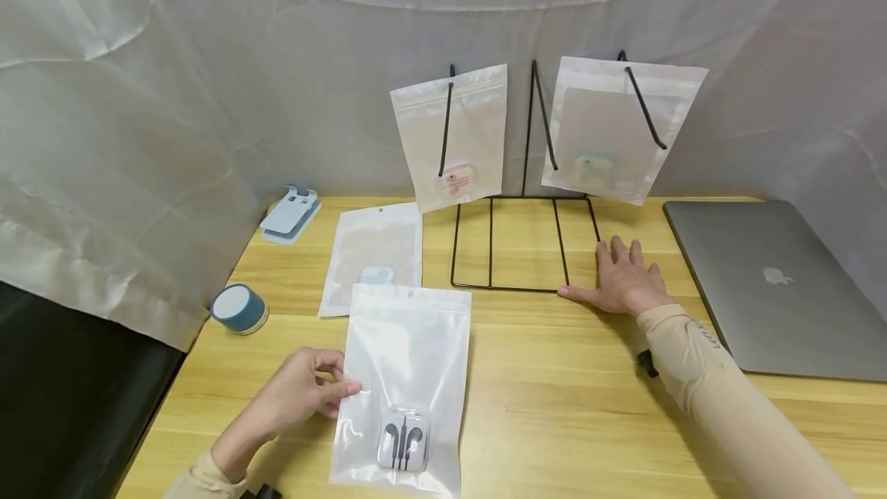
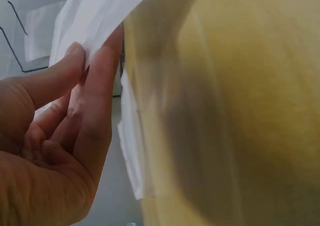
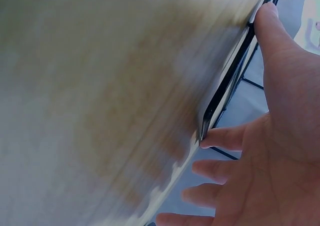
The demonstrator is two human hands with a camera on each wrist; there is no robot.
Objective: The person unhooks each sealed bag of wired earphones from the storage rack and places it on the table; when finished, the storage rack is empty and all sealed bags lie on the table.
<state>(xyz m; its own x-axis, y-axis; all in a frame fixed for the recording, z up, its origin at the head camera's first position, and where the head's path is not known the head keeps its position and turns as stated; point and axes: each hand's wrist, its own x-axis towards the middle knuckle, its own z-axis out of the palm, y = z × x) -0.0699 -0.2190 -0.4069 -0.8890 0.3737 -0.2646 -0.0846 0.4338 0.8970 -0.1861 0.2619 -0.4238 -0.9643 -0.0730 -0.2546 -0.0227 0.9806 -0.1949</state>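
A white zip pouch (image 1: 409, 345) with a clear front sits near the front of the table. Inside it is a small clear case of dark earphones (image 1: 404, 441). My left hand (image 1: 298, 391) pinches its left edge between thumb and fingers; the left wrist view shows this grip on the pouch film (image 2: 100, 15). My right hand (image 1: 627, 279) touches the front right corner of a black wire rack (image 1: 509, 288), thumb on the front rod and fingers spread. In the right wrist view the thumb and index finger meet the rack's rod (image 3: 225, 88).
Two pouches hang from the rack's hooks: one with pink earphones (image 1: 457, 137), one with a greenish case (image 1: 617, 122). Another pouch (image 1: 377, 229) lies left of the rack, partly overlapped. A folded stand (image 1: 287, 214) and blue cylinder (image 1: 239, 308) stand left, a grey laptop (image 1: 769, 283) right.
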